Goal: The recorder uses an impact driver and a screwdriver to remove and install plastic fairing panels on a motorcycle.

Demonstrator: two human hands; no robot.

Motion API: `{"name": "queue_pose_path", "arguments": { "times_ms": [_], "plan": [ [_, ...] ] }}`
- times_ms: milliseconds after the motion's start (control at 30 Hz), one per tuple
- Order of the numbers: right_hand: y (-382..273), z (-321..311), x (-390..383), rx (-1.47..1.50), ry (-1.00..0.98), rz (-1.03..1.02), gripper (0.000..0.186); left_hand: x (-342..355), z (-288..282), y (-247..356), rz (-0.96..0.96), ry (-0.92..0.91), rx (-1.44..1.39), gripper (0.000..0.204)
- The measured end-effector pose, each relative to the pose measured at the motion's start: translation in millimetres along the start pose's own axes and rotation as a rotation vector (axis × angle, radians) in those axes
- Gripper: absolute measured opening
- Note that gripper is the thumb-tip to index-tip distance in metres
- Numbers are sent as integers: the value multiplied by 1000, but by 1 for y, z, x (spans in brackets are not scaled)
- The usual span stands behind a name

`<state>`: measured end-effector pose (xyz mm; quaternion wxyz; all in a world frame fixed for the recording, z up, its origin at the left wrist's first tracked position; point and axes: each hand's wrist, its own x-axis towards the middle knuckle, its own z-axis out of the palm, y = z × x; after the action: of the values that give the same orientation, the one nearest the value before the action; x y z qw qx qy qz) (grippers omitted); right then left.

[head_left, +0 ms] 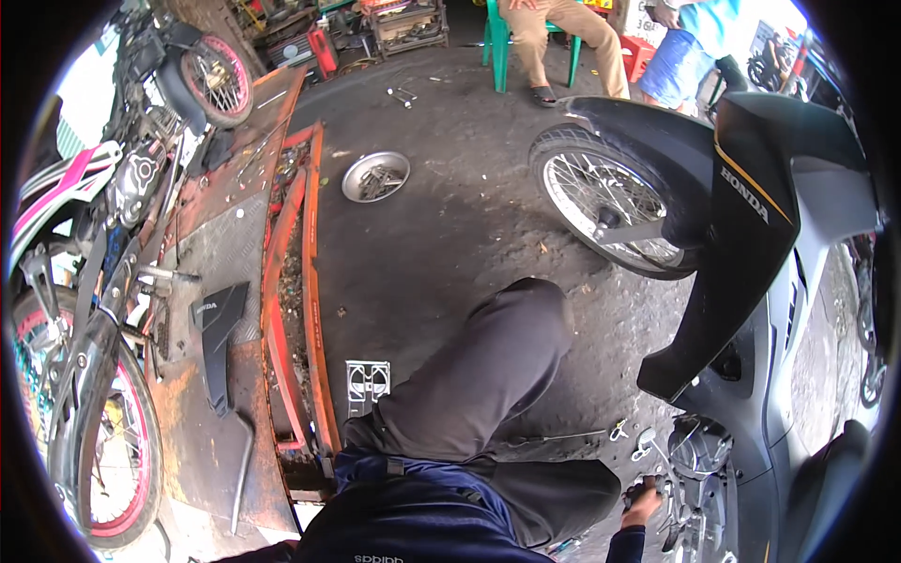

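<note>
My right hand (644, 505) is low at the right, beside the engine (699, 450) of a dark grey motorcycle (751, 235). Its fingers look curled around something small and dark that I cannot make out. A black body panel with a yellow stripe hangs above the engine, and the front wheel (615, 202) stands on the dark floor. Close to my hand, a few small metal parts (644, 444) lie on the ground next to the engine. My left hand is out of the picture; only a bit of dark sleeve shows at the lower edge.
An orange-framed metal lift (314, 244) runs along my left, with a loose black panel (218, 347) on its plate and another motorcycle (94, 357) above. A metal bowl of parts (375, 176) sits ahead. Beyond, a person sits on a green chair (497, 56); another stands at right.
</note>
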<state>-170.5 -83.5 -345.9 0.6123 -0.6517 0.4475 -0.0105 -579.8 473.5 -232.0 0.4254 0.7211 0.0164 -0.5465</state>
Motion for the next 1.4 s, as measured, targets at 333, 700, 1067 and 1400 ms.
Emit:
{"name": "queue_pose_path", "arguments": {
  "times_ms": [333, 700, 1067, 1400],
  "plan": [
    [-10, 12, -24, -5, -18, -108, 14, -30, -189, 85, -227, -438, 56, 42],
    [-35, 15, -41, -111, 95, -152, 27, 171, -256, 472, 1076, 385, 950, 24],
    [4, 26, -24, 67, 169, -201, 47, 380, -186, 768, 1103, 353, 1554, 97],
    [172, 184, -66, -819, -399, 466, 84, 369, -209, 796, 1065, 176, 1514, 94]
  ]
}}
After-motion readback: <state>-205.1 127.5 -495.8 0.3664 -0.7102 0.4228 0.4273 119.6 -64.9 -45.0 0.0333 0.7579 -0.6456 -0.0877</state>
